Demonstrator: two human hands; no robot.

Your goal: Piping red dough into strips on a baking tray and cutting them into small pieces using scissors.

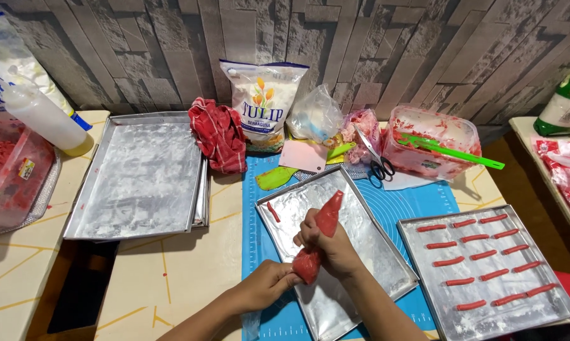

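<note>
Both forearms come in from 6 o'clock, angled toward 12. The right hand (331,247) is higher, fingers curled in a closed grip, knuckles facing up. The left hand (269,283) sits just at its 8 o'clock (nearly touching it), fingers bent and pinched shut, wrist straight.

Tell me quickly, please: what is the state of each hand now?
Left hand: closed on the lower end of the red piping bag.
Right hand: closed around the middle of the same bag, over the floured tray.
</note>
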